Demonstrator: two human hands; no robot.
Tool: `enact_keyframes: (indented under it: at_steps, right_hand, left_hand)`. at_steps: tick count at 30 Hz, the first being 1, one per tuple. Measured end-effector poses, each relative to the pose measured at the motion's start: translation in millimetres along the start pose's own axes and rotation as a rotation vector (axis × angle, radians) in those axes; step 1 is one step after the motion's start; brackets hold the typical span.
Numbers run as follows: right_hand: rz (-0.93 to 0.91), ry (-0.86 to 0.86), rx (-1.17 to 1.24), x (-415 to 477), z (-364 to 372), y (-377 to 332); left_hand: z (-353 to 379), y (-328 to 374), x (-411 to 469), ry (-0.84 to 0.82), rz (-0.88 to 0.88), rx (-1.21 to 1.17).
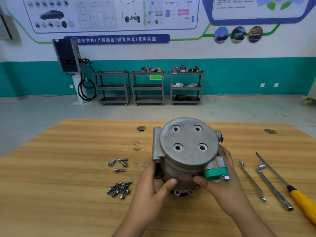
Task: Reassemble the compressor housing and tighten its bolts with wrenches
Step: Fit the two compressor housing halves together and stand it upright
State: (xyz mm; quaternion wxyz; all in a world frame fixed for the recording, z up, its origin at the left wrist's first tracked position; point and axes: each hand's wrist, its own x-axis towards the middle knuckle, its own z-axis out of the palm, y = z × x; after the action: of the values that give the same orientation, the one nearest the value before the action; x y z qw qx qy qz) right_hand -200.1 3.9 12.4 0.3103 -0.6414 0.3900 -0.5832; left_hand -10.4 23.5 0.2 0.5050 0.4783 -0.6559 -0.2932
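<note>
Mid-table, gripping compressor housing (188, 144) low with left hand (150, 190) and right hand (222, 185), fingers curled round (probably heavy, rigid).

The housing (188, 146) is cast metal, dull grey and matt, its flat lid faintly grainy with smoother rims round the four holes. The cap (215, 173) on its side fitting is green plastic with a soft sheen, and the nut (225, 177) beside it is bright metal. The table (68, 159) is pale wood with a streaky grain, smooth and lightly satin; on it the bolts (119, 190) are metal, silvery at the heads and darker on the shanks, the thin wrench (252, 181) and socket wrench (275, 188) are shiny metal, and the screwdriver (301, 201) has a dull metal shaft and a smooth yellow plastic handle.
</note>
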Motion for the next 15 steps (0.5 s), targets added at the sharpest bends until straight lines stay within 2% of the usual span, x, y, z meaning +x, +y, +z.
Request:
enact_keyframes:
  at_steps: [3, 6, 9, 12, 15]
  right_hand:
    - [0.002, -0.011, 0.001, -2.7, 0.1, 1.1]
    - [0.001, 0.013, 0.015, -3.4, 0.9, 4.9]
    - [-0.002, 0.028, 0.009, -3.2, 0.0, 5.2]
    - [0.008, 0.038, 0.005, -3.2, -2.4, 4.6]
    - [0.034, 0.024, 0.018, -3.5, -4.7, 4.5]
  left_hand:
    - [-14.5, -5.1, -4.0, 0.092, -0.037, 0.006]
    - [-38.2, -19.2, 9.8, 0.327, -0.138, 0.075]
    - [-66.0, -45.9, 34.5, 0.457, -0.299, 0.363]
    - [-93.5, -70.4, 65.7, 0.47, -0.441, 0.563]
    - [-112.3, -88.4, 90.7, 0.346, -0.602, 0.696]
